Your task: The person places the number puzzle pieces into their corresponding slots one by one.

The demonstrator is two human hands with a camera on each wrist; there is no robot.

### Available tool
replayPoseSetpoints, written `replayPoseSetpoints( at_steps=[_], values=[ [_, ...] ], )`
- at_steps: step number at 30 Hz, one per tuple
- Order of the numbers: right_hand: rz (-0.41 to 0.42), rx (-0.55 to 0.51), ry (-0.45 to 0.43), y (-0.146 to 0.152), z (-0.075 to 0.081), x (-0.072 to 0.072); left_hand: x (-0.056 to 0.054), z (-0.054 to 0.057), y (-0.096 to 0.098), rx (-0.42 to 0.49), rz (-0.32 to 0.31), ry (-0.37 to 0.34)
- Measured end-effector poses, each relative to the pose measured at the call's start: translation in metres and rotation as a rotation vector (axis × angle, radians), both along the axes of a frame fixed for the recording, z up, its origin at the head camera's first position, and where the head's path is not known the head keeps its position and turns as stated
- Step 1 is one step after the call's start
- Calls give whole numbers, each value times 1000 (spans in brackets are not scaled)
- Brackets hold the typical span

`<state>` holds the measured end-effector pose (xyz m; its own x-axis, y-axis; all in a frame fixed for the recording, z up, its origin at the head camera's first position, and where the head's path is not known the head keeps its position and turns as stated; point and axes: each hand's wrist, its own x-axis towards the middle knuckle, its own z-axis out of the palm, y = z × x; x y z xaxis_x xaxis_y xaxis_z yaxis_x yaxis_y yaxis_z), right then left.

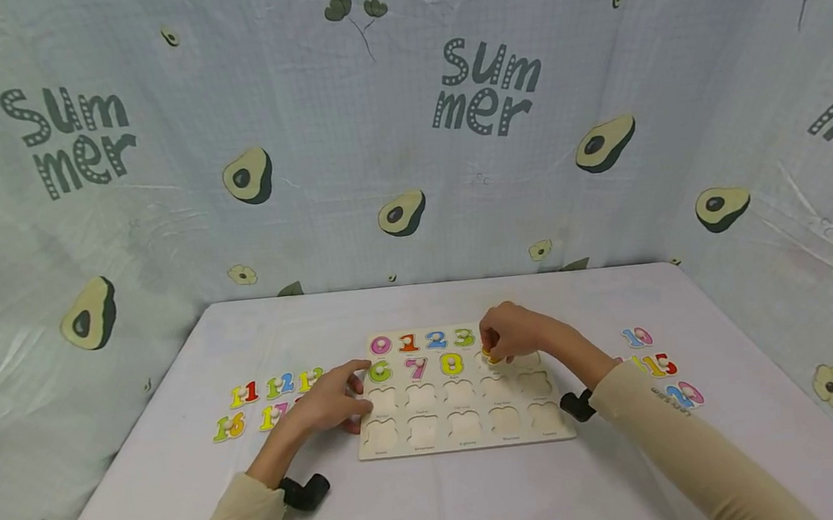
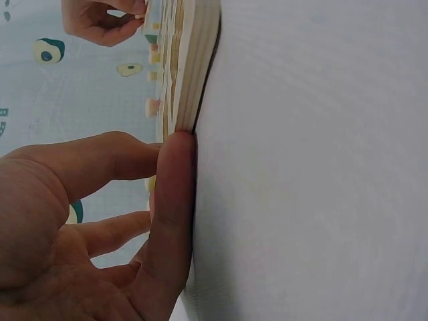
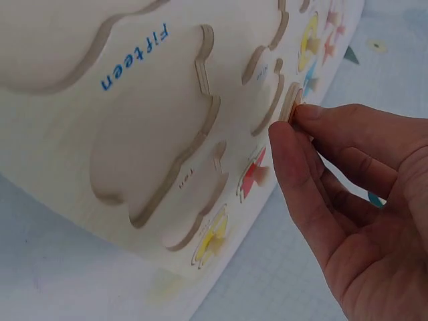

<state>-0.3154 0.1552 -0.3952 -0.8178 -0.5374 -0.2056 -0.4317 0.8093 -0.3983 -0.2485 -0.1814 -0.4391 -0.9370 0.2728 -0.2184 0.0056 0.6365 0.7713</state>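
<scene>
A wooden number puzzle board (image 1: 472, 447) lies on the table, with several knobbed numbers, such as the pink 0 (image 1: 380, 345) and yellow 8 (image 1: 452, 364), in its upper rows. My right hand (image 1: 512, 333) pinches a small yellow number piece (image 3: 291, 102) between thumb and fingertip, over the second row just right of the 8. Its digit is hidden by my fingers. At the board's left edge, my left hand (image 1: 328, 397) touches the wood with spread fingers; in the left wrist view one straight finger (image 2: 175, 200) lies against its side. The lower two rows show bare cutouts.
Left of the board lie loose two-digit pieces, among them the 11 (image 1: 244, 395) and 16 (image 1: 229, 427), partly behind my left hand. More pieces, including the 10 (image 1: 637, 337), lie to the right, near my right forearm. A printed curtain (image 1: 314, 136) hangs behind the table.
</scene>
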Motion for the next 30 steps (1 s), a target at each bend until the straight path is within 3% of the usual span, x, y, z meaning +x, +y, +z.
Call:
replayPoseSetpoints(
  at_steps=[30],
  values=[
    [-6,35,4,-13,-11,1,3,2,0,15,-2,-16]
  ],
)
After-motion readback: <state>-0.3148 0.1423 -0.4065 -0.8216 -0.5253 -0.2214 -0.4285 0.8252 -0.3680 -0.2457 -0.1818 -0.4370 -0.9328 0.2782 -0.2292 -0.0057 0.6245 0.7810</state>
